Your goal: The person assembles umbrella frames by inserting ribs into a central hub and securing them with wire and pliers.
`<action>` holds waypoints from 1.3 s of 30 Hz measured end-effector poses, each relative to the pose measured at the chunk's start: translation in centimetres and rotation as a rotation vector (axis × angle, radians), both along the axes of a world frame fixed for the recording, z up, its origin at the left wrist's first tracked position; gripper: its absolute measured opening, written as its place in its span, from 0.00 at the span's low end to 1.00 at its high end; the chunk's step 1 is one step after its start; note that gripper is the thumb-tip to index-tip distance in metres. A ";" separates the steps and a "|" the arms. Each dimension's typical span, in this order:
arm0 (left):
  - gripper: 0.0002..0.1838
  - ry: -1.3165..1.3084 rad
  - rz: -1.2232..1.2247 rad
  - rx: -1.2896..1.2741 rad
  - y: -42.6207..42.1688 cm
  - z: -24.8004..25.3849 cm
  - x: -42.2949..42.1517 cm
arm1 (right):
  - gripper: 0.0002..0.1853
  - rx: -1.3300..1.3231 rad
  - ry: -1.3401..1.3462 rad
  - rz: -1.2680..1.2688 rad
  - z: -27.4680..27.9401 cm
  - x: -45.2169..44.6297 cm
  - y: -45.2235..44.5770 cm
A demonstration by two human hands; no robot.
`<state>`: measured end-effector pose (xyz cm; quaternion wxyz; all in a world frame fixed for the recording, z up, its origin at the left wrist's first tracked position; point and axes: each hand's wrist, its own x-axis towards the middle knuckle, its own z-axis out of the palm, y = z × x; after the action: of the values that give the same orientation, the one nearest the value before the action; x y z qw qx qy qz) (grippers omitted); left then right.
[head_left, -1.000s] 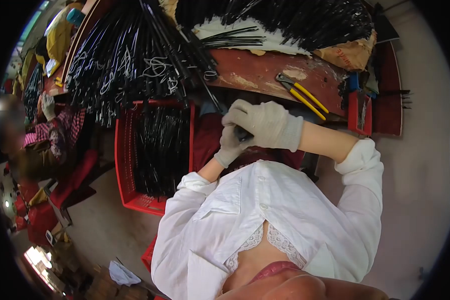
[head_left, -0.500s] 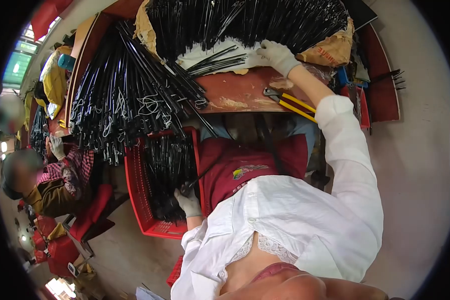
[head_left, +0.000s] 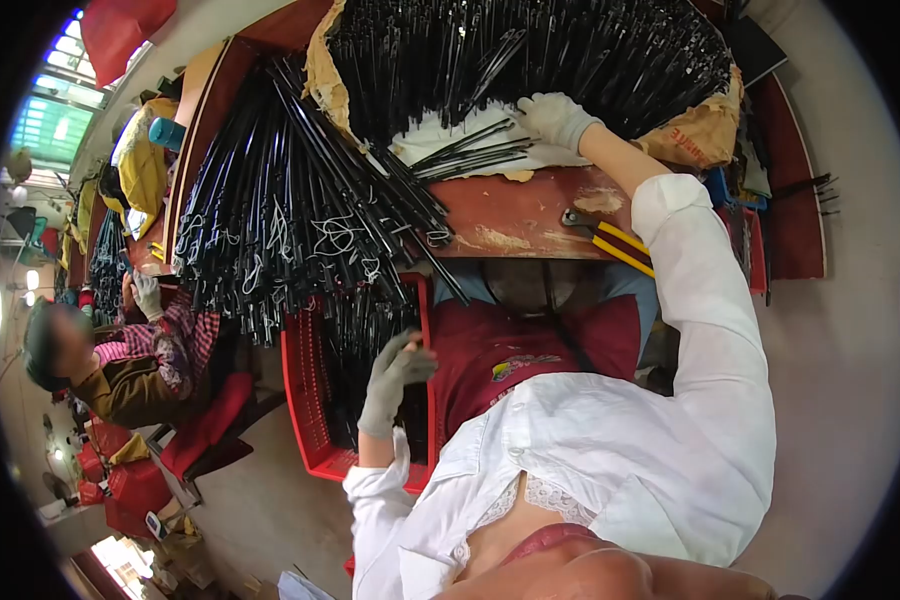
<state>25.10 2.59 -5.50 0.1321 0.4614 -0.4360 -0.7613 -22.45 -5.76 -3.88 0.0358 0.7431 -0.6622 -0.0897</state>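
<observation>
My left hand (head_left: 396, 378), in a pale glove, is raised over the red crate (head_left: 310, 420) of black parts. Its fingers are apart and somewhat bent, with nothing visible between them. My right hand (head_left: 558, 119), also gloved, is stretched forward to the white sheet (head_left: 440, 138) at the front of a big heap of black rods (head_left: 530, 60). Its fingers are curled together, and what they pinch, if anything, is too small to make out. Just left of it, several loose black rods (head_left: 475, 153) lie on the sheet.
A fan of long black rods with white cords (head_left: 290, 190) covers the table's left part. Yellow-handled pliers (head_left: 620, 244) lie at the edge of the red table (head_left: 510, 215), below my right forearm. Another person (head_left: 135, 370) sits at the far left.
Both hands were together at my lap, then parted. My right hand has reached forward to the rods and stayed there. My left hand went down into the crate and has since risen and opened.
</observation>
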 end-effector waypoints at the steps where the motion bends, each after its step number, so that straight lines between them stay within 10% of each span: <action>1: 0.25 0.023 -0.129 -0.147 -1.0 3.2 -2.8 | 0.19 0.026 -0.041 -0.034 -0.7 -0.1 -0.4; 6: 0.18 0.090 -0.382 -0.581 -10.0 6.9 -16.4 | 0.22 -0.097 -0.081 0.230 1.3 -0.1 1.7; 8: 0.19 -0.141 -0.387 -1.191 -15.4 4.7 -22.4 | 0.21 -0.169 -0.105 0.221 1.2 -0.3 2.5; 14: 0.22 -0.687 -0.384 -1.480 -20.1 3.9 -32.4 | 0.16 -0.532 -0.142 0.293 1.4 -0.1 4.8; 21: 0.21 -0.592 -0.229 -1.445 -21.3 2.1 -32.1 | 0.13 -0.744 -0.169 0.265 1.7 -0.3 5.8; 25: 0.04 0.232 -0.044 -0.189 -17.9 6.0 -30.6 | 0.14 -0.853 -0.300 0.286 6.0 2.1 9.1; 37: 0.14 0.575 -0.084 0.094 -4.9 7.9 -26.1 | 0.16 -0.631 -0.451 0.621 4.8 8.6 14.6; 39: 0.14 0.533 -0.009 -0.173 -4.6 6.2 -26.3 | 0.14 -0.738 -0.585 0.296 3.1 6.4 14.3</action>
<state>-1.18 -2.01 0.71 0.2776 0.2296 -0.4513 -0.8164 -16.02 8.50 -0.76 0.1216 0.7611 -0.5193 0.3691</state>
